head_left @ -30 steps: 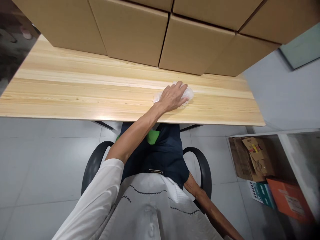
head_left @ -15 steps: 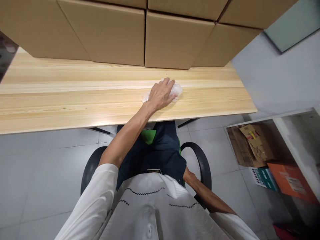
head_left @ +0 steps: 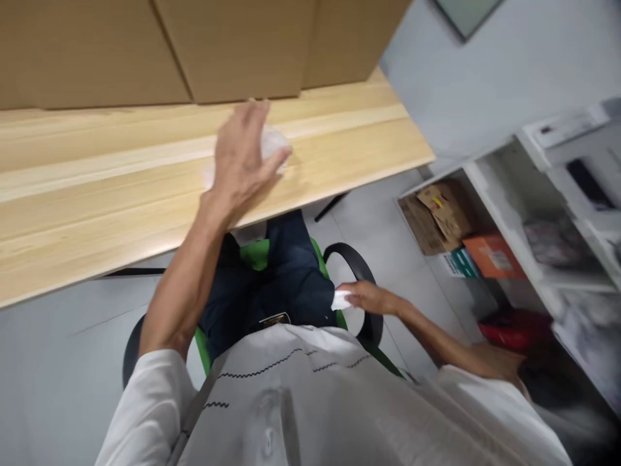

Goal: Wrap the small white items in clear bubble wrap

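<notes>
Left hand (head_left: 242,158) fingers curled over a crumpled clear plastic wad (head_left: 272,144), top center of frame, w/ it pressed on the wooden table (head_left: 97,194). Right hand (head_left: 366,298) pinches a small white scrap (head_left: 341,300) near the chair armrest (head_left: 354,255), center-right.

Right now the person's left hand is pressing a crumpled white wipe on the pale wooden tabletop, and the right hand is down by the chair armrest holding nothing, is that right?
Not quite. The head view shows the right hand by the black chair armrest holding a small white wad, not empty. The rest stands: the left hand presses a crumpled white wipe on the pale wooden tabletop.
</notes>
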`<state>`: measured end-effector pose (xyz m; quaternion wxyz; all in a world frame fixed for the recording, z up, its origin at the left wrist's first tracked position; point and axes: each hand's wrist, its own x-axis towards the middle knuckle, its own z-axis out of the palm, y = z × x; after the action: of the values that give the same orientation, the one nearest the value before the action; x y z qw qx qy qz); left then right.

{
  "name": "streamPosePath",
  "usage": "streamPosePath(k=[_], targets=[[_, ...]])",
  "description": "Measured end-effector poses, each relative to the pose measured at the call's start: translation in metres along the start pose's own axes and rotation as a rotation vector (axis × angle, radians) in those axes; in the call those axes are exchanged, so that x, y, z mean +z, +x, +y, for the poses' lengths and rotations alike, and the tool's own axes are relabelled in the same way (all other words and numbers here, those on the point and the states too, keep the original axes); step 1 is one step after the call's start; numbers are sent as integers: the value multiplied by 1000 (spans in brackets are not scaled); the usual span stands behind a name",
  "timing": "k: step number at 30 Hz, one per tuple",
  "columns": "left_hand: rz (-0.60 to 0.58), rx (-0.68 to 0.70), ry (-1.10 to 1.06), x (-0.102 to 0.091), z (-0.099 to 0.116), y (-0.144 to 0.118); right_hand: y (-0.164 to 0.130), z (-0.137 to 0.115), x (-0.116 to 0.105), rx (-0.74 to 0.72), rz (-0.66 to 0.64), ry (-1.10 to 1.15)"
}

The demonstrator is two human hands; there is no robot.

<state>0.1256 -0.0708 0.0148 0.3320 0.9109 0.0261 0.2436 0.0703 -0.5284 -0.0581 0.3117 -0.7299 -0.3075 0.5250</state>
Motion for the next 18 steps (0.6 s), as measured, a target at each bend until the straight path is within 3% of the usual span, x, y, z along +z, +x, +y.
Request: streamPosePath(k=[2,4,6,9,11,13,18], targets=[[107,99,-182,-2,23,-6,-22,-4,-30,121,58,200],[126,129,-406,5,52,-20,-36,-16,-54,118,218,369],[-12,55,-523,24,81,-41,-37,-29,-65,58,352,566],[-397,2,-661,66,108,-71,-22,-38,-60,-24,446,772],[-593,-58,-717,92,112,-87,-9,-37,-51,-50,459,824],[-697,-128,-770,112,111,-100,1,-34,-43,-66,473,862],[-802,-256,-938,135,102,-115,12,-26,-35,-77,592,924]])
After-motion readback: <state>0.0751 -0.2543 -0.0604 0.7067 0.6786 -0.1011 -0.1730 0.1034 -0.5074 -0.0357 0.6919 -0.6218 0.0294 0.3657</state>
